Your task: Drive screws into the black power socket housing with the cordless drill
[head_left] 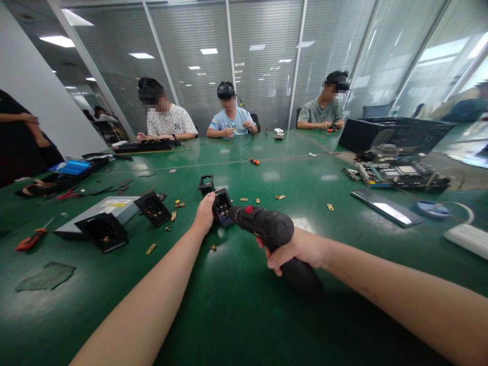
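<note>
My right hand [287, 251] is wrapped round the grip of a black cordless drill [263, 223] with a red mark on its body. The drill's front end points left into a small black box [223, 206] with brass parts inside; whether the bit touches a screw I cannot tell. My left hand [206, 209] grips that box by its left side, fingers partly hidden. Just behind it stands a black open frame [206, 184]. Small brass plates [280, 197] and a brass piece [213, 248] lie around on the green table [236, 305].
Left are two black boxes [102, 231] [153, 208], a silver metal case [122, 206] and an orange screwdriver [32, 240]. At right lie a phone [386, 207], a circuit board [404, 173] and a black computer case [392, 133]. Several people sit across the table.
</note>
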Demonstrator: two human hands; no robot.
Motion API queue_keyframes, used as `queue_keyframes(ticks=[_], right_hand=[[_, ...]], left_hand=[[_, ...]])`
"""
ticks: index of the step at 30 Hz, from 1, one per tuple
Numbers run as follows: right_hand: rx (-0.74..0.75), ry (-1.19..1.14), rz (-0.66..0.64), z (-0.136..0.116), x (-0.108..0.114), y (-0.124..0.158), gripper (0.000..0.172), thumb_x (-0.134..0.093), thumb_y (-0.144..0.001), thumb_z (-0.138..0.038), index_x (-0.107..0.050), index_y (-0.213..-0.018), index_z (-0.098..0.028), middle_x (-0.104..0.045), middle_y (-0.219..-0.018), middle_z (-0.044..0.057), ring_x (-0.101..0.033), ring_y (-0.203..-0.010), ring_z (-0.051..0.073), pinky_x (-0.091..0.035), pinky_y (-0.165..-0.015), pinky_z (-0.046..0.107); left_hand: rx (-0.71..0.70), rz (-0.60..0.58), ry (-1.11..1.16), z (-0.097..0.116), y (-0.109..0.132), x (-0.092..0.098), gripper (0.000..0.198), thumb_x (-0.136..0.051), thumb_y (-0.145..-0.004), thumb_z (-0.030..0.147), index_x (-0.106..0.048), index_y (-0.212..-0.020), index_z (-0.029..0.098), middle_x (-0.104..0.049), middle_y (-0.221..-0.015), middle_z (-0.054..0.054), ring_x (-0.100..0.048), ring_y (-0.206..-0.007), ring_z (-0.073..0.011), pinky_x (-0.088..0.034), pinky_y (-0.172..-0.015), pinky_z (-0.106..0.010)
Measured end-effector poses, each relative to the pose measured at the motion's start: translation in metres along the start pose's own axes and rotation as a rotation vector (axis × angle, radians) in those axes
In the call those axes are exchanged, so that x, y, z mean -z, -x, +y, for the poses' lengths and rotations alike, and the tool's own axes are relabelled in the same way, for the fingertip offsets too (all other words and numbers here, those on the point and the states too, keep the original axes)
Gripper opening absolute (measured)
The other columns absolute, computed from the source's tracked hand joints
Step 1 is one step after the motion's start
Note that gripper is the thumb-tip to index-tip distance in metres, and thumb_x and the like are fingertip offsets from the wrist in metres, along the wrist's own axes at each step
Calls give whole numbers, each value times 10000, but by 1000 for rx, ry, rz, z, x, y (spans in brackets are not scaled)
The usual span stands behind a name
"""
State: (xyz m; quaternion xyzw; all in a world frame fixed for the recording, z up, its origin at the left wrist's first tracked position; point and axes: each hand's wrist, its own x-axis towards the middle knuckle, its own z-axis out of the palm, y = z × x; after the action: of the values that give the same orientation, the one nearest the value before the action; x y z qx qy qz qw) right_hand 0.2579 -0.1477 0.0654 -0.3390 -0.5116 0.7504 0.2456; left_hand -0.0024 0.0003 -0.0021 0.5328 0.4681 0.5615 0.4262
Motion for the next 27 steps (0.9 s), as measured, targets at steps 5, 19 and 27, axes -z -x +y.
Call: queue_keyframes(ticks=[5,19,27], right_hand=[[-3,12,5,-2,-1,0,415,-770,-521,-95,-549,-867,-153,-664,-571,-11,-617,-468,144,-487,-461,235],[8,-40,-14,1,4,1,430,-775,-531,-127,-573,-909,-157,-649,-596,-28,-608,-478,136,-509,-494,255],[-26,-6,108,-10,1,6,475,-774,-524,-106,-625,-974,-138,-698,-879,46,-674,-601,164,-537,-561,284]], left_hand=[[18,-33,1,2,1,0,552,-496,-814,696,-623,-951,177,-673,-789,-41,-637,-662,-191,-507,-583,-305],[-3,-8,-19,0,1,2,513,-499,-831,667,-622,-948,183,-634,-742,-8,-603,-654,-171,-490,-585,-277],[-20,-1,-44,3,2,-1,519,-489,-832,666,-629,-936,177,-636,-722,-13,-601,-640,-174,-485,-580,-279]])
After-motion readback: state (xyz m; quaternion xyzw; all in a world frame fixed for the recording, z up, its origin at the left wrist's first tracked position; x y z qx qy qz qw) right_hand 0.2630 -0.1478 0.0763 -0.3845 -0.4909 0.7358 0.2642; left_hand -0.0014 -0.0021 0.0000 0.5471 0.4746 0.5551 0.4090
